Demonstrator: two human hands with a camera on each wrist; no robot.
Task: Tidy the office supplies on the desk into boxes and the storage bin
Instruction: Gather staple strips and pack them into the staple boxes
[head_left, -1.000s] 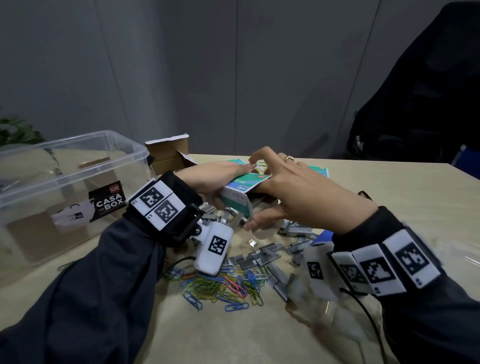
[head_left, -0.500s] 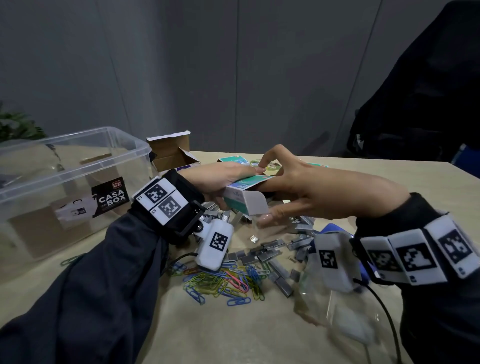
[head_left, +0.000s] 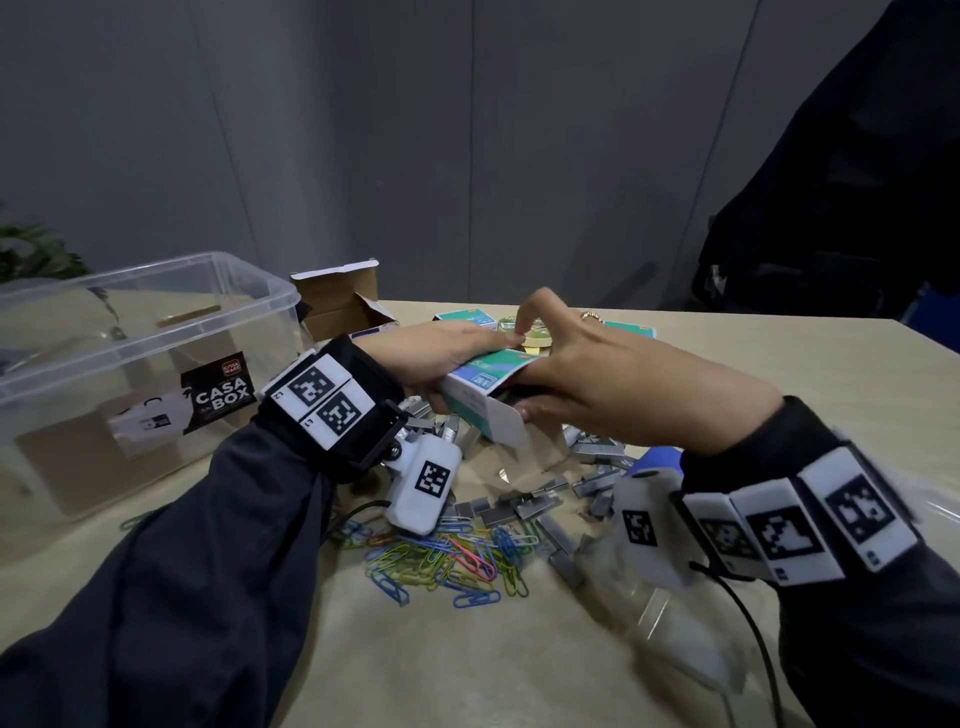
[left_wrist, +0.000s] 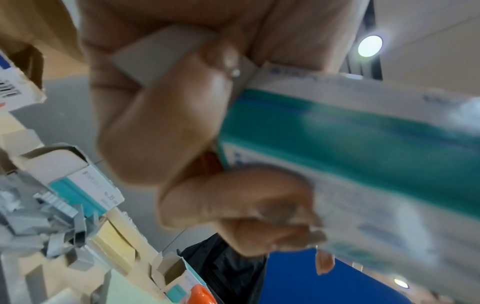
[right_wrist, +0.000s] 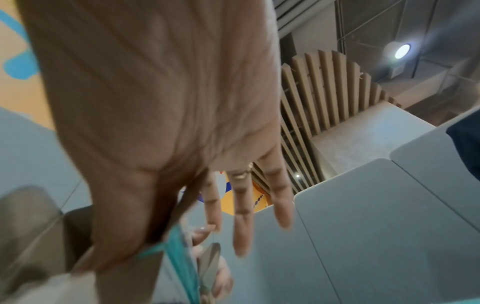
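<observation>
Teal-and-white staple box (head_left: 480, 395) being held above the desk (head_left: 779, 364), over the staples (head_left: 540, 506), gripped between both hands. Left hand (head_left: 436, 353) curling round the box's far end: thumb lying along the top, fingers (left_wrist: 166, 127) wrapping underneath and pressing a grey flap (left_wrist: 155, 55) of the box, as seen from the left wrist. Right hand (head_left: 597, 374) pinching the box's near end, thumb under the white flap, palm over the teal top; index finger arching up and touching the left thumb tip. From the right wrist, remaining fingers (right_wrist: 241, 216) spreading straight and loose, touching nothing, a ring showing on one of them; teal edge of the box (right_wrist: 179, 253) wedged against the thumb. Whether anything else is sitting inside the right hand, cannot tell.

Lying on the desk below the hands: loose grey staples in a scattered heap, and just nearer, coloured paper clips (head_left: 447, 556) in a tangle. Sitting beyond the hands: more teal boxes (head_left: 462, 317) and a tape roll (head_left: 535, 335), partly hidden. Standing at the left: clear bin (head_left: 130, 364) labelled CASA BOX, open at the top, with a cardboard box (head_left: 337, 301), flaps up, just behind its right corner. Crumpled clear plastic (head_left: 675, 623) resting under the right wrist.
</observation>
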